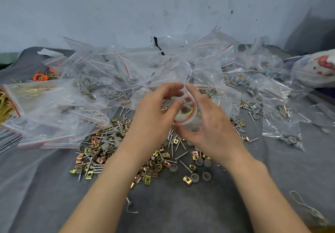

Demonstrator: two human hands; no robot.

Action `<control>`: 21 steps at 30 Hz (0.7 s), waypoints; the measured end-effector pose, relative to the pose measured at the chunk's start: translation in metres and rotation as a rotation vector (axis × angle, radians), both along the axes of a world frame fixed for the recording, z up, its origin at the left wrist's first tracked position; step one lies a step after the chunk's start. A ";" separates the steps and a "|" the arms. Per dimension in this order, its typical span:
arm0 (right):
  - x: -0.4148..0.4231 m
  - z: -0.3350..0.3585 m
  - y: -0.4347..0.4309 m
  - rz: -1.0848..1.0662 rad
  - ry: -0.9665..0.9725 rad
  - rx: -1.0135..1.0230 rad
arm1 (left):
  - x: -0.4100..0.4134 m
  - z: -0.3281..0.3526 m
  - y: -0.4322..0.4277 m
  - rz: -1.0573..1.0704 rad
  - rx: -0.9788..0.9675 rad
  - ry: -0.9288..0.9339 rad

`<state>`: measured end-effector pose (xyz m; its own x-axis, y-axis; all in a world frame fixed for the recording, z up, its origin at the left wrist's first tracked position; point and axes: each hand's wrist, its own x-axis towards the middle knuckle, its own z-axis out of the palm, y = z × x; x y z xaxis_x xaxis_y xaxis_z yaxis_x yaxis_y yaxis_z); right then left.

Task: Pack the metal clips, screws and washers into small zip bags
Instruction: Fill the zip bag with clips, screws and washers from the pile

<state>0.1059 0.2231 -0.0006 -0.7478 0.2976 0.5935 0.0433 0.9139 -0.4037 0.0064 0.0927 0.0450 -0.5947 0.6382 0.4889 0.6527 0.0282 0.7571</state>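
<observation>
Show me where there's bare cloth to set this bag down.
Bare grey cloth lies at the near edge below the loose hardware pile, and at near left under the empty bag stack. Crowded: filled bags behind the held zip bag, and rightward.

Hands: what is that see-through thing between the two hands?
A small zip bag with a red strip sits between the left hand and right hand, both holding its mouth open. The head view shows it.

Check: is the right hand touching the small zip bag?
Touching. Head view: the right hand pinches the zip bag at its red-lined mouth, forefinger above, thumb below.
</observation>
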 end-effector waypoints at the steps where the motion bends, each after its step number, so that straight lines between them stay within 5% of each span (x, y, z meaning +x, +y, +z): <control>1: 0.000 0.001 0.000 0.005 0.004 -0.012 | -0.002 0.000 -0.001 0.019 0.004 0.021; 6: 0.004 0.004 0.002 0.022 -0.004 -0.070 | -0.030 -0.001 -0.015 0.177 0.011 -0.073; 10: 0.006 0.004 0.003 0.019 -0.003 -0.111 | -0.041 -0.019 -0.021 0.234 -0.230 -0.052; 16: 0.009 0.006 0.005 0.003 0.047 -0.185 | -0.035 -0.040 -0.014 0.240 -0.620 0.285; 21: 0.014 0.006 0.010 -0.008 0.084 -0.238 | -0.035 -0.048 -0.006 0.225 -0.706 0.384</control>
<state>0.1202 0.2329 0.0054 -0.6962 0.4420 0.5657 0.0076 0.7925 -0.6098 -0.0287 0.0869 -0.0025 -0.6182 0.7565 0.2133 0.7839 0.5735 0.2379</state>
